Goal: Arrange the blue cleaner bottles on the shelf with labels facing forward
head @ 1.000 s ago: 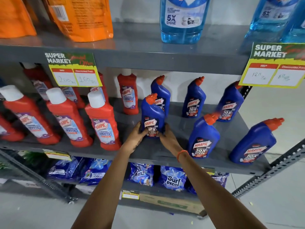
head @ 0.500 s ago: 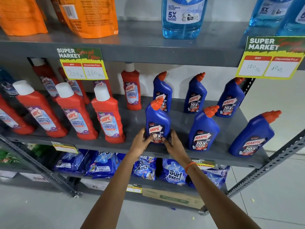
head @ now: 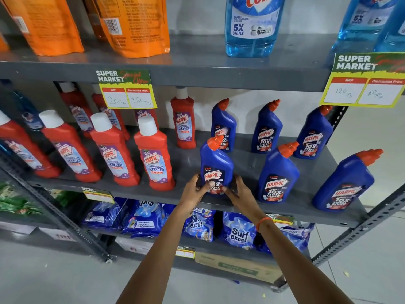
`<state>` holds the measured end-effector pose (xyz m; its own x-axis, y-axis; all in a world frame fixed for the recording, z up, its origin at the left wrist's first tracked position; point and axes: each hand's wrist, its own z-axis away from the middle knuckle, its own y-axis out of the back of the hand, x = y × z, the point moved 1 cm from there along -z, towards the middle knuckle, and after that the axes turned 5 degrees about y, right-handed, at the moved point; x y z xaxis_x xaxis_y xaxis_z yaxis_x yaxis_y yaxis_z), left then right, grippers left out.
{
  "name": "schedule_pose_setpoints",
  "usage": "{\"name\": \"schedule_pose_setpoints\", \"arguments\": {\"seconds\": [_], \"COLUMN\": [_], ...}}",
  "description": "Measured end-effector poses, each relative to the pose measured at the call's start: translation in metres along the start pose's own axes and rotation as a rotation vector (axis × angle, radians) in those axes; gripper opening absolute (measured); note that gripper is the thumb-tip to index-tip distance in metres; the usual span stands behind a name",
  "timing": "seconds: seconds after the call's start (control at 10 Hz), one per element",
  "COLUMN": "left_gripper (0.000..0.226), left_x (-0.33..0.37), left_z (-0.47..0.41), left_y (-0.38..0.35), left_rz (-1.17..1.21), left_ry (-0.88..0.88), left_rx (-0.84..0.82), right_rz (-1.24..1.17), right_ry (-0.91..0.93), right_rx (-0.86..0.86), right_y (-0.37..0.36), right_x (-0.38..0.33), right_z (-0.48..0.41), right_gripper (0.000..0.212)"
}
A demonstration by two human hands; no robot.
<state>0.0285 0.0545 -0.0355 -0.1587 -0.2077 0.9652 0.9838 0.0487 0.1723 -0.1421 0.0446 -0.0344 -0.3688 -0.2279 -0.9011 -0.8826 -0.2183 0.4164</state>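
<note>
on the grey shelf, both hands clasp a blue bottle.

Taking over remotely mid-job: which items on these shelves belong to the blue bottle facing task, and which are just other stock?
Job items:
held blue bottle
five other blue bottles
left hand
right hand
middle shelf

Other stock:
red bathroom cleaner bottles
orange pouches
glass cleaner bottles
detergent packs
</note>
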Motion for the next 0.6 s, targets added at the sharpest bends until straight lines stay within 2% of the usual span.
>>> {"name": "schedule_pose_setpoints", "arguments": {"seconds": [0.3, 0.5, 0.6], "left_gripper": [0.043, 0.044, 0.054], "left_x": [-0.001, -0.002, 0.001], "left_z": [0.002, 0.003, 0.013], "left_y": [0.0, 0.004, 0.002], "left_rz": [0.025, 0.015, -0.062], "left_ry": [-0.016, 0.014, 0.046], "left_rx": [-0.018, -0.024, -0.004], "right_rz": [0.027, -0.003, 0.02], "right_ry": [-0.006, -0.086, -0.192], "right_rx": [0.005, -0.009, -0.011], "right_y": [-0.001, -0.002, -0.002], "right_x": [0.0, -0.003, -0.006], "right_z": [0.003, 0.005, 0.003], "right_gripper": [0.048, 0.055, 0.056]}}
